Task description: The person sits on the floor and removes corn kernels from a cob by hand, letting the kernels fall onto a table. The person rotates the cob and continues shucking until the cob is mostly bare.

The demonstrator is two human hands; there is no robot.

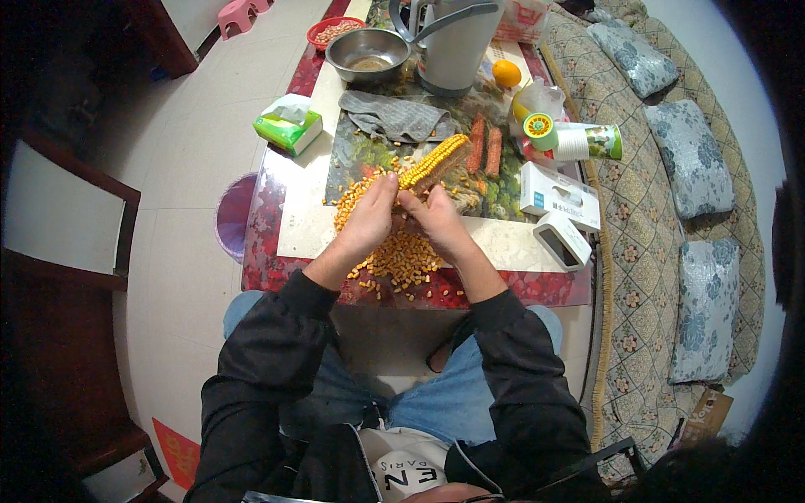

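Both my left hand (372,210) and my right hand (440,220) are closed on the near end of a partly shelled ear of dried corn (438,162). Yellow kernels cover its upper left side, while its right side is bare cob. The ear points away from me, tilted to the right, above the table. Loose corn kernels (402,261) lie heaped beneath my hands and spread to the left of them. Beyond the ear, two bare reddish corn cobs (494,152) lie side by side. The tips of some fingers are hidden.
A grey cloth (396,117), a steel bowl (368,55), a red basket (333,31), a large jug (456,50) and an orange (506,73) stand farther back. Tissues (288,129) lie left; paper cups (572,143), a white box (560,196) and a white device (563,240) lie right.
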